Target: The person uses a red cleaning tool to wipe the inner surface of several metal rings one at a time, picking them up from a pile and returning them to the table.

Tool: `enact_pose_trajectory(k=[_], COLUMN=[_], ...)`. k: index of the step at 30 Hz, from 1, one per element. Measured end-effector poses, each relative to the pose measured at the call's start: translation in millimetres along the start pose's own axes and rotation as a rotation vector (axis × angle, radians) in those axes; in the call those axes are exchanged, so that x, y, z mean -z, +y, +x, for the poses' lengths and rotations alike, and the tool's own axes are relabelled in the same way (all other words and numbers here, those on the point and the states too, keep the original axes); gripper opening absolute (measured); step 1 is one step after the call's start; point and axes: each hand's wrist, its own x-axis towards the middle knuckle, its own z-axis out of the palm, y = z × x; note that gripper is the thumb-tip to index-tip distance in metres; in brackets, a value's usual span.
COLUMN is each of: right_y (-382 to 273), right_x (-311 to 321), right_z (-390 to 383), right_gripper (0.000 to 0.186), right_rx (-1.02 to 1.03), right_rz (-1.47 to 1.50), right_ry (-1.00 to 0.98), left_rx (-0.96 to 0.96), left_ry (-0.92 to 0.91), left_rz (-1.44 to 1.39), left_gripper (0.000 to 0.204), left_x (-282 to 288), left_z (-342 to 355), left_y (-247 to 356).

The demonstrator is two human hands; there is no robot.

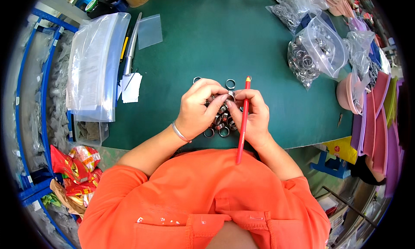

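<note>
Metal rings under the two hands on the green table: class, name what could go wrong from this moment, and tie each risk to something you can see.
1. The loose metal rings lie close to the table's near edge; a nudge from the left hand could roll some off.
2. The red pencil in the right hand crowds the fingers pinching one small ring, so that ring may slip.

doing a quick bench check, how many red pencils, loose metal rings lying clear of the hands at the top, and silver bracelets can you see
long red pencil in the right hand: 1
small loose metal rings on the green mat above the hands: 2
thin silver bracelet on the wrist of the left hand: 1
total: 4
More rings lie half hidden under the hands and are not counted.
</note>
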Motion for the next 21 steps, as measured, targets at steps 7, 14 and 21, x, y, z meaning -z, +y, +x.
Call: enact_pose_trajectory(k=[7, 14, 21], right_y=[-11, -14, -25], right_x=[11, 16, 20], right_z=[-1, 0, -4], right_gripper=[0.026, 0.018, 0.017], right_rx=[0.239, 0.190, 0.050], right_rz=[-0.118, 0.048, 0.146], right_ry=[0.001, 0.022, 0.117], left_rx=[0.565, 0.541, 0.485], left_ry=[-0.221, -0.108, -0.128], left_rz=[-0.732, -0.858, -0.812], left_gripper=[0.034, 0.041, 0.037], left_x=[5, -1, -6], left_z=[-15, -17, -21], left_y=[7, 17, 12])
